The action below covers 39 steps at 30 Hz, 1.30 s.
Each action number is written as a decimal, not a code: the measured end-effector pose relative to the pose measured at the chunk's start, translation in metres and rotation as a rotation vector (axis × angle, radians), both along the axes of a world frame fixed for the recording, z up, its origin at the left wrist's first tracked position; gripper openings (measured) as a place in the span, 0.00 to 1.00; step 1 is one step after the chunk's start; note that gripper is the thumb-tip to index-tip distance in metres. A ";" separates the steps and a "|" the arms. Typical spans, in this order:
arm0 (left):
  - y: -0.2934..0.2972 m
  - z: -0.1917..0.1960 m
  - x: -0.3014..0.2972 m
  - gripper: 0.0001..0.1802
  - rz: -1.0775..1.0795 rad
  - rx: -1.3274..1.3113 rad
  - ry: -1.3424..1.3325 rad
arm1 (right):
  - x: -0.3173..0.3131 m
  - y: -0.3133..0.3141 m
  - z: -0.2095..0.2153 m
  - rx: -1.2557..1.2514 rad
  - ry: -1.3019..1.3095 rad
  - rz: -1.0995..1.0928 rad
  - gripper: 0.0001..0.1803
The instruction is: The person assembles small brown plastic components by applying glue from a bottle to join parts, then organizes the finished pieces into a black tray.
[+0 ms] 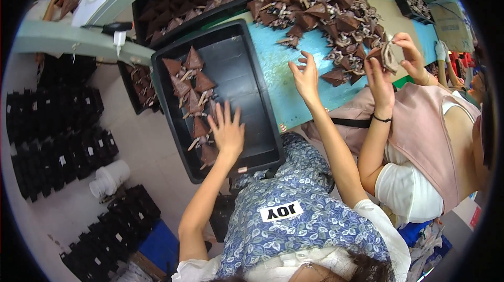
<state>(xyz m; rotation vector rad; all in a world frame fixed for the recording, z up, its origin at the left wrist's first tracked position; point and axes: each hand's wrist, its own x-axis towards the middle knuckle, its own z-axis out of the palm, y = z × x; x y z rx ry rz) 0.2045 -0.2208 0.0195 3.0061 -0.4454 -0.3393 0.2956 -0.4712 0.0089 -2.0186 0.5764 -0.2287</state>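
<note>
My left hand [228, 132] reaches into a black tray [265, 98], its fingers spread beside a line of brown pyramid-shaped pieces [203, 81] with pale stick-like ends. These pieces lie along the tray's left side, and one sits close to my left fingertips, partly hidden by them. Over the light-blue work surface [283, 109], my right hand [305, 76] is raised with loosely bent fingers apart and nothing held. Beyond it spreads a large heap of similar brown pieces [320, 9], mixed with greyish-pink curled parts. A single brown piece [292, 38] lies at the heap's near-left edge.
On the right, a co-worker's hands [382, 85] hold a brown and grey piece [388, 57]. A second filled black tray [184, 6] stands behind mine. Stacked black trays [55, 114] and a white bucket [113, 173] are on the floor at left. A grey metal bar [79, 43] crosses the upper left.
</note>
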 end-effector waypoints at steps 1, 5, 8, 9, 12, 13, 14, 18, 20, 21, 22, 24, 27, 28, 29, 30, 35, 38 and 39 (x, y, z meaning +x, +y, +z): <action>0.008 -0.008 -0.007 0.33 -0.076 0.077 -0.027 | 0.018 -0.012 -0.014 -0.041 0.011 -0.080 0.39; 0.001 -0.008 -0.010 0.34 -0.162 -0.012 0.002 | 0.075 -0.044 -0.050 -0.403 0.106 -0.368 0.47; -0.010 0.011 -0.006 0.32 -0.052 -0.223 0.068 | 0.084 -0.045 -0.052 -0.365 0.285 -0.215 0.42; -0.007 0.018 -0.005 0.30 0.011 -0.344 0.045 | 0.082 -0.031 -0.042 -0.355 0.301 -0.213 0.35; -0.030 0.043 0.025 0.25 0.065 -0.548 -0.037 | 0.050 -0.037 -0.059 0.116 0.096 -0.204 0.24; -0.036 0.051 0.038 0.24 0.196 -0.808 0.054 | 0.034 -0.025 -0.050 0.293 0.004 -0.181 0.20; -0.033 0.053 0.048 0.23 0.350 -1.057 0.140 | 0.022 -0.004 -0.020 0.537 0.039 -0.012 0.20; -0.044 0.097 0.089 0.27 0.340 -1.627 0.694 | -0.033 0.035 0.104 1.076 0.186 0.426 0.22; -0.054 0.104 0.082 0.24 0.303 -1.585 0.864 | -0.059 0.054 0.114 0.958 0.170 0.422 0.32; -0.058 0.095 0.079 0.24 0.313 -1.641 0.854 | -0.062 0.061 0.110 0.835 0.085 0.406 0.37; -0.069 0.084 0.073 0.22 0.393 -1.862 0.908 | -0.067 0.058 0.107 0.810 0.057 0.397 0.39; -0.076 0.063 0.055 0.21 0.570 -1.953 0.927 | -0.088 0.060 0.101 0.537 -0.055 0.286 0.37; -0.067 0.061 0.039 0.23 0.856 -2.156 0.820 | -0.102 0.053 0.103 0.710 0.073 0.198 0.27; -0.063 0.075 0.034 0.23 0.787 -2.148 0.776 | -0.105 0.048 0.109 0.954 0.257 0.223 0.25; -0.062 0.073 0.033 0.23 0.758 -2.141 0.771 | -0.101 0.047 0.115 1.259 0.381 0.386 0.21; -0.063 0.072 0.030 0.24 0.733 -2.124 0.790 | -0.100 0.054 0.124 1.408 0.384 0.426 0.19; -0.035 0.108 0.045 0.30 0.667 -2.396 1.100 | -0.089 0.088 0.159 0.532 -0.068 0.481 0.13; -0.041 0.128 0.045 0.26 0.913 -2.641 1.321 | -0.089 0.086 0.175 0.482 -0.110 0.414 0.15; -0.043 0.133 0.045 0.24 1.033 -2.649 1.410 | -0.092 0.084 0.181 0.393 -0.147 0.412 0.16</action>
